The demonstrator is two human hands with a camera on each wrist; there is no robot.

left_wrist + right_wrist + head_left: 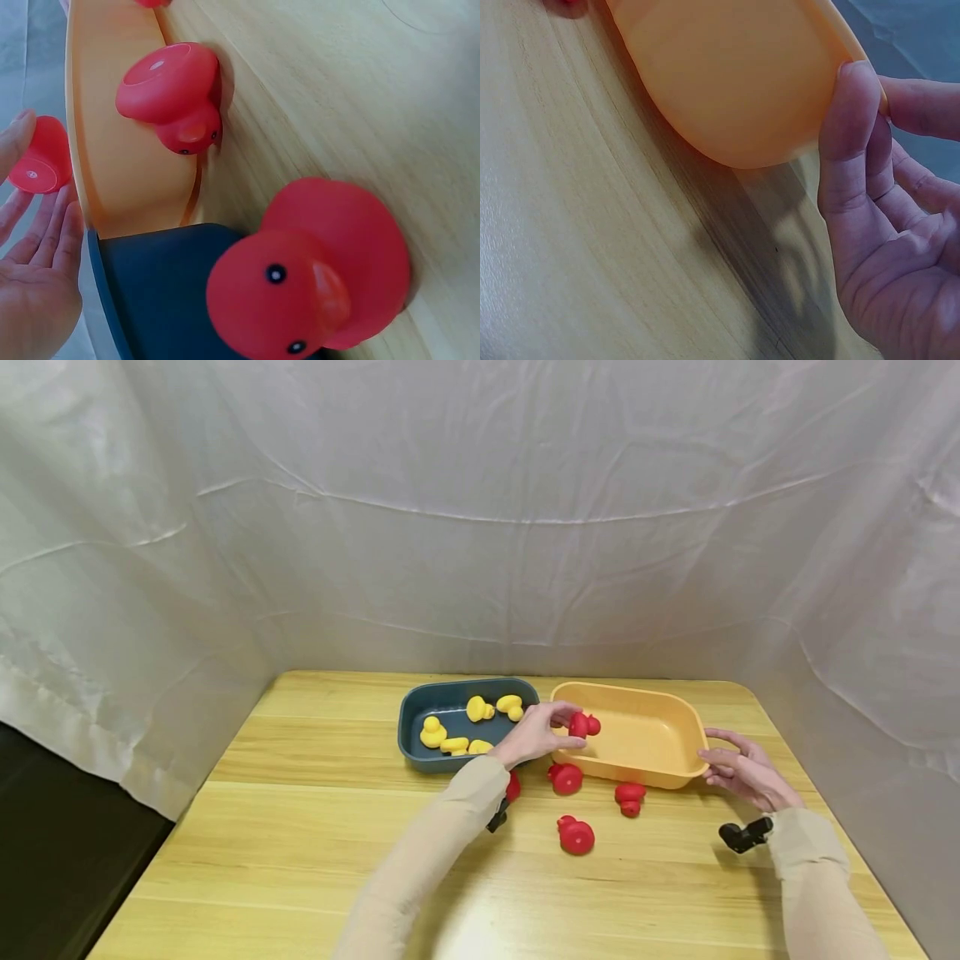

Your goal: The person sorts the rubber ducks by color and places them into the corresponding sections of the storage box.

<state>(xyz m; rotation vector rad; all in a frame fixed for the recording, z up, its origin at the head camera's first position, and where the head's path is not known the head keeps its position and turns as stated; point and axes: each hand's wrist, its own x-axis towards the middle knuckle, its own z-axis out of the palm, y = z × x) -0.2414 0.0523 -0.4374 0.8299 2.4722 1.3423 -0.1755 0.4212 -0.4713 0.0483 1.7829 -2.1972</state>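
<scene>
My left hand (534, 733) holds a red rubber duck (582, 725) between thumb and fingers, over the left end of the orange tray (637, 739). In the left wrist view that held duck (43, 154) shows its flat underside. At the tray's right end my right hand (750, 774) pinches the rim; the right wrist view shows the thumb (851, 112) inside the wall and fingers outside. No other ducks show inside the orange tray. Several yellow ducks (433, 732) lie in the dark blue tray (403, 752) to its left.
On the wooden table, in front of the trays, lie more red ducks, among them one (566, 778) near the orange tray, one (630, 798) further right and one (576, 836) closer. Another red duck (513, 787) is partly hidden by the left wrist. A pale curtain (480, 568) hangs behind.
</scene>
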